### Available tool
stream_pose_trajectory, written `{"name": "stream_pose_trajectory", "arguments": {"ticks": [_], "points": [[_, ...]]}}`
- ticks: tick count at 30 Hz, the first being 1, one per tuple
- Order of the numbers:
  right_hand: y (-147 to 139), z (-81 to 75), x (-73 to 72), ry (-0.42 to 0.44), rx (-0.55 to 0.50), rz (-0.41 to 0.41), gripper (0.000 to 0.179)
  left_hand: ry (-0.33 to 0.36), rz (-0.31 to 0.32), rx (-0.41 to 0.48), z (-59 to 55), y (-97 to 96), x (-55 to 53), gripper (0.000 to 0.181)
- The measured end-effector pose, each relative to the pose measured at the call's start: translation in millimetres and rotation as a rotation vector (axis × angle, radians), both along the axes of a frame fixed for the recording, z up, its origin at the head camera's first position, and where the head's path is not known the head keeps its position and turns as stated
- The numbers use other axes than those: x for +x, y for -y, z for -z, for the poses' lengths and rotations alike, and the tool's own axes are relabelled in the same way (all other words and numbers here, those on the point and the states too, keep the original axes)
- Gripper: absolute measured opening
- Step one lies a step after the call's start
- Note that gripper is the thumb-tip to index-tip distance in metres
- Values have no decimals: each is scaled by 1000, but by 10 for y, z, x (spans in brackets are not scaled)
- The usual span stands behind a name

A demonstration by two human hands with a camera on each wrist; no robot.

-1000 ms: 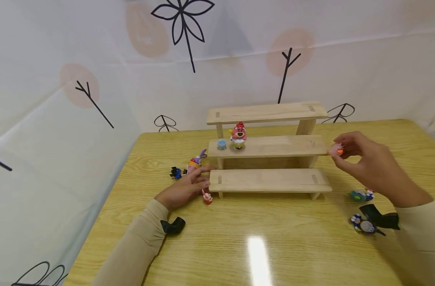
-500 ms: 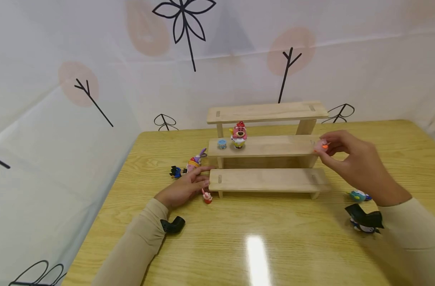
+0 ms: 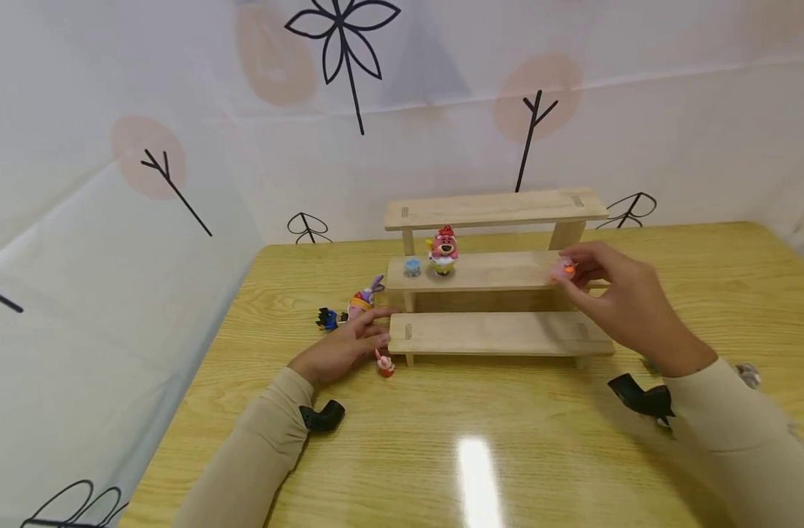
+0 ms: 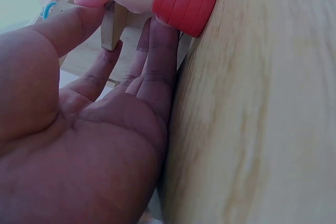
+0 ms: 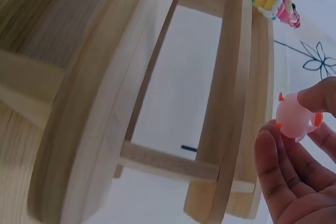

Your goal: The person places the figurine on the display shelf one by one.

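Observation:
My right hand (image 3: pixel 623 293) pinches a small round pink figurine with orange bits (image 3: pixel 563 269) between thumb and fingers, over the right end of the middle step of a three-tier wooden shelf (image 3: pixel 494 334). The right wrist view shows the same pink figurine (image 5: pixel 295 116) at my fingertips. At the lowest step's left end lies my left hand (image 3: pixel 339 352), fingers extended and touching the shelf's end. Beside its fingers stands a small pink figurine with a red base (image 3: pixel 385 364), seen close in the left wrist view as a red ribbed base (image 4: pixel 185 8).
On the middle step stand a pink bear figurine (image 3: pixel 444 251) and a small light-blue piece (image 3: pixel 411 267). Left of the shelf lie a purple-eared figurine (image 3: pixel 362 299) and a dark-haired blue figurine (image 3: pixel 327 319). A grey figurine (image 3: pixel 748 375) is at right; others are mostly hidden by my right forearm.
My right hand has moved left with the pink figurine, from beyond the shelf's right end to over the middle step. My left hand has stayed in place.

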State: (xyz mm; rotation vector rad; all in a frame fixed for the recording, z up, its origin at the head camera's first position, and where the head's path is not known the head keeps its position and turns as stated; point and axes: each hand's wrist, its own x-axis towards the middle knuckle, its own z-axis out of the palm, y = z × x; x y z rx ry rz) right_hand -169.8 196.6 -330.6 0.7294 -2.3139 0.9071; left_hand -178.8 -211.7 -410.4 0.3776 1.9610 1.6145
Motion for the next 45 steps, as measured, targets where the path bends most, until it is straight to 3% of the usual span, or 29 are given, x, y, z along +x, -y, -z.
{"name": "stream_pose_trajectory", "arguments": {"ticks": [16, 24, 33, 45], "points": [[320, 34, -112, 30, -52, -50, 35, 9, 0, 4, 0, 1, -10, 53], [466, 47, -173, 32, -40, -44, 33, -24, -10, -52, -29, 0, -10, 51], [632, 70, -242, 112, -20, -25, 33, -2, -10, -27, -2, 4, -11, 52], [781, 74, -306, 154, -49, -16, 32, 11, -13, -21, 1, 4, -8, 52]]}}
